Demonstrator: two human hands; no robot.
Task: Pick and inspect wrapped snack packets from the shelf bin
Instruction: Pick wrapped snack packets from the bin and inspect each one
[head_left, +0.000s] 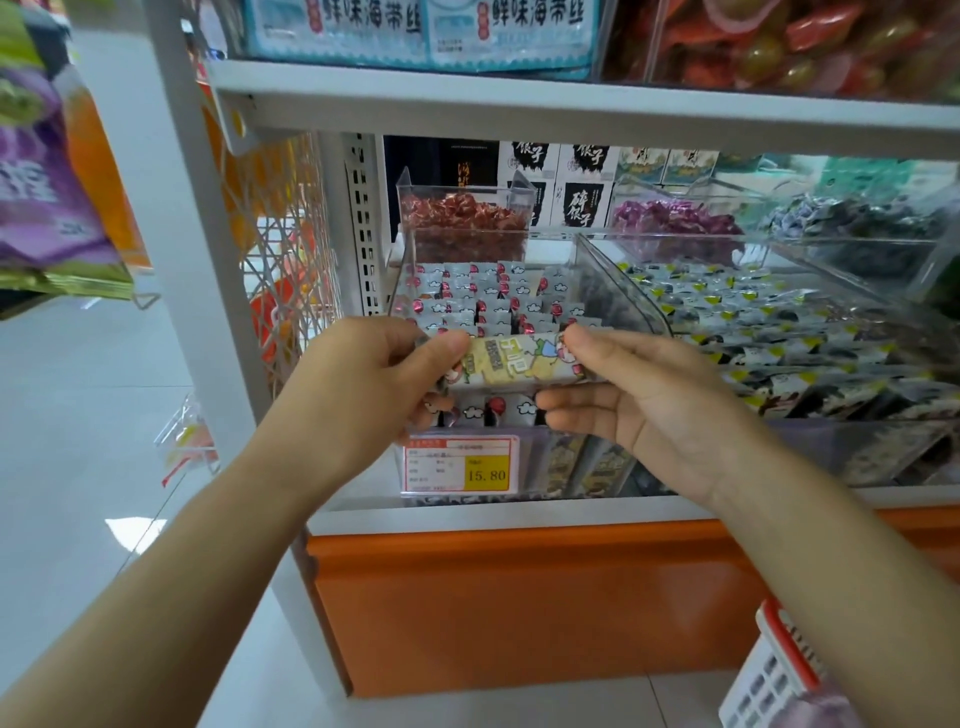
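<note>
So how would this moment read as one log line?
left hand | right hand | both pinch snack packet ends | at shelf bin

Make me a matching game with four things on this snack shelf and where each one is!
Things:
1. snack packet
2. price tag
3. red candies
4. purple candies

Places:
A. back row, right of the red ones
B. on the front of the clear bin, below the hands
C. pinched between the left hand and the right hand
D. back row, on the left

Pairs: 1-C, 2-B, 3-D, 4-A
</note>
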